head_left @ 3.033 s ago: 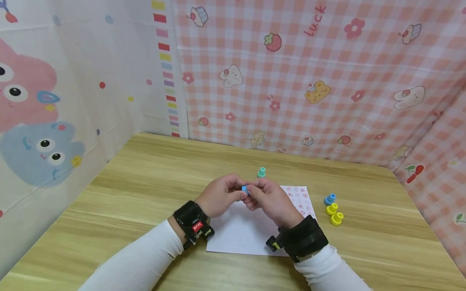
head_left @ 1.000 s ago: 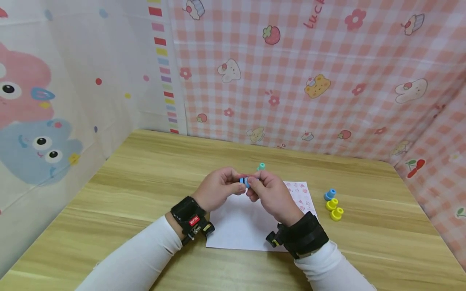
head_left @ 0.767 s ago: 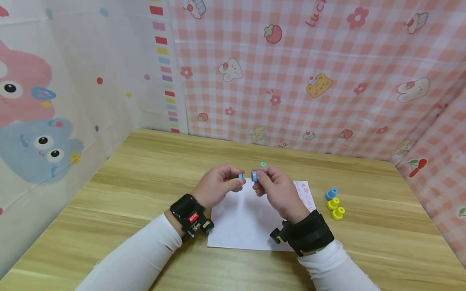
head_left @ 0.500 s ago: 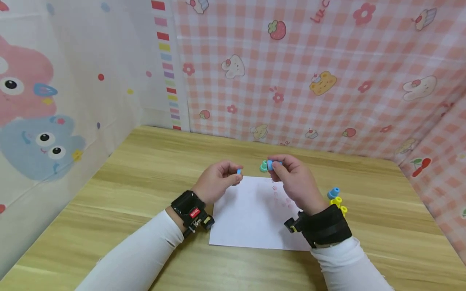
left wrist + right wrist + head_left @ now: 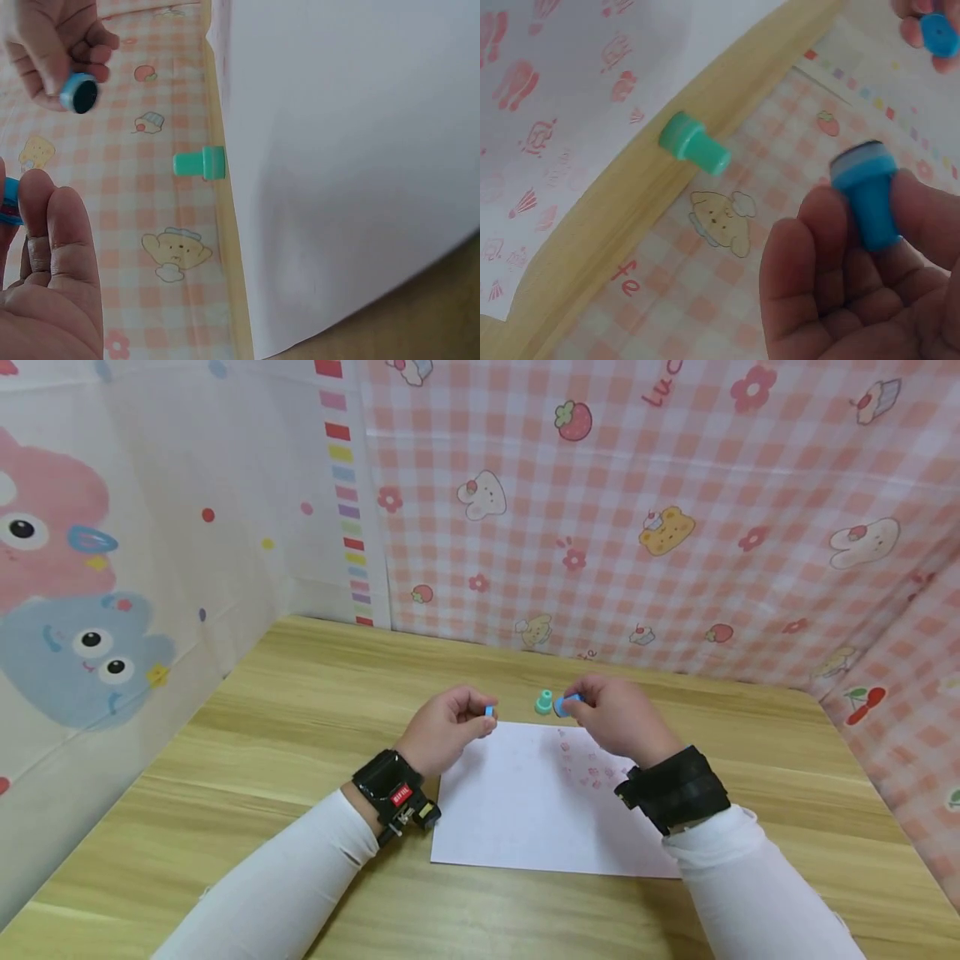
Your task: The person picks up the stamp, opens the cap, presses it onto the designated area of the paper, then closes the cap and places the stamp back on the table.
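My left hand (image 5: 442, 731) pinches a small blue cap (image 5: 489, 712) between thumb and fingers, above the paper's far left corner. A blue toy stamp (image 5: 866, 195) is held by its narrow handle in my right hand (image 5: 618, 714). Its wide end is uncovered and shows a dark face in the left wrist view. Close beside it, a green toy stamp (image 5: 544, 702) stands upright on the table just beyond the paper. The white sheet of paper (image 5: 510, 802) lies under and between both hands, with small red prints (image 5: 517, 82) towards its far right part.
The wooden table (image 5: 262, 760) runs back to a pink checked cloth (image 5: 600, 485), with a white patterned cloth (image 5: 247, 468) on the left. My right forearm (image 5: 750, 877) crosses the paper's right side and covers the table behind it.
The blue stamp and its cap were together and have come apart. My right hand has carried the stamp right and away to beside the green one; the left stays near its place with the cap.
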`<state>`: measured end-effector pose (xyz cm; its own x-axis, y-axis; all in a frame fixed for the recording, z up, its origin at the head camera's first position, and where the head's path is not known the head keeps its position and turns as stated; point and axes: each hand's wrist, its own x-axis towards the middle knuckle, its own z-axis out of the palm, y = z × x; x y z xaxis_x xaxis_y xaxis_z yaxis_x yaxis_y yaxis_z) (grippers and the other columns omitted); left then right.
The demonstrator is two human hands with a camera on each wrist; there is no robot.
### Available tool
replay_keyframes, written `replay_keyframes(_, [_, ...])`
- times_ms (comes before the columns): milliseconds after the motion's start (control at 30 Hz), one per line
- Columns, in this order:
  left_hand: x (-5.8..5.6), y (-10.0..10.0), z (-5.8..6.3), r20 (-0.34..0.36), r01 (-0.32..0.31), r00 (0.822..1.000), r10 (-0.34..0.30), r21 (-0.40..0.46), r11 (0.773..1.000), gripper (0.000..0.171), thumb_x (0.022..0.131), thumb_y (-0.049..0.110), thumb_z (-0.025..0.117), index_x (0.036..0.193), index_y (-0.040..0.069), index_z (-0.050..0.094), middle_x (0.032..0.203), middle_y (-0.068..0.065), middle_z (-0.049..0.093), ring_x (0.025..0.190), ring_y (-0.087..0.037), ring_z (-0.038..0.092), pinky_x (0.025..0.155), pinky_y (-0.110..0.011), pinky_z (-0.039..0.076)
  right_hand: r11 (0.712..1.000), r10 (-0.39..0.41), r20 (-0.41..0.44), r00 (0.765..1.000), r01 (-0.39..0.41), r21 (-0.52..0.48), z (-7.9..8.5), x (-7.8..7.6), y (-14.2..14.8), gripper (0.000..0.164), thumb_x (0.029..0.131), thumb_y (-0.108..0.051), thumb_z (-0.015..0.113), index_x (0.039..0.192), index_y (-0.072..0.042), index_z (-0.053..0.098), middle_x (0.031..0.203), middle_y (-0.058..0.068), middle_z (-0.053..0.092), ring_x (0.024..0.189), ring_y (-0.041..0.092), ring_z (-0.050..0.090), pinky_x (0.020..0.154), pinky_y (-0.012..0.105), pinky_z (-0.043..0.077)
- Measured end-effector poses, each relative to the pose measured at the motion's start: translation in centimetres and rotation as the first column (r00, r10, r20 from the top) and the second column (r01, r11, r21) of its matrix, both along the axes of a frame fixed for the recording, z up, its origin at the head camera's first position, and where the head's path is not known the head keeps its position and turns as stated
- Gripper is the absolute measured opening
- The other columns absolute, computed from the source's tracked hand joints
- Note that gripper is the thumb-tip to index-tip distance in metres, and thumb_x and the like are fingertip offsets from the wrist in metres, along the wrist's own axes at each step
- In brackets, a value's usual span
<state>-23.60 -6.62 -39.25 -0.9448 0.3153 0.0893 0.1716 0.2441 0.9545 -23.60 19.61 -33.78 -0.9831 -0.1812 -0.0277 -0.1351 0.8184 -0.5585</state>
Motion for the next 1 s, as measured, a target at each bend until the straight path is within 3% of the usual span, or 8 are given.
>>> replay_keyframes(233, [0.0,-0.2,-0.3,0.003,0.005,1.000,-0.005,0.001,1.000,0.022,0.100,0.011,0.071,0.121,0.006,0.070,0.112,-0.007,0.074,0.099,-0.018,0.068,0.090,-0.032,0.057,0.982,0.073,0.001,0.997,-0.072,0.172,-1.9,-1.6,-0.6,0.019,0.101,-0.015,0.071,0.118,-0.007,0.076,0.108,0.008,0.077,0.094,0.024,0.066,0.088,0.042,0.058])
replay_keyframes(467, [0.0,-0.2,-0.5,-0.001,0.006,1.000,-0.006,0.002,1.000,0.021,0.100,0.011,0.071,0.121,0.006,0.070,0.111,-0.007,0.074,0.098,-0.018,0.068,0.089,-0.032,0.057,0.962,0.099,0.039,0.994,-0.106,0.251,-3.4,-2.5,-1.5,0.015,0.099,-0.010,0.073,0.112,-0.005,0.076,0.111,0.011,0.075,0.103,0.026,0.068,0.099,0.047,0.057])
replay_keyframes(1000, [0.0,-0.1,-0.3,-0.018,0.006,1.000,-0.007,-0.011,1.000,0.020,0.102,0.013,0.070,0.121,0.007,0.069,0.112,-0.006,0.073,0.099,-0.018,0.068,0.090,-0.032,0.057,0.961,0.078,0.095,0.992,-0.100,0.259,-3.9,-3.0,-1.9,0.016,0.097,-0.009,0.075,0.112,-0.007,0.080,0.115,0.009,0.076,0.101,0.024,0.067,0.103,0.050,0.057])
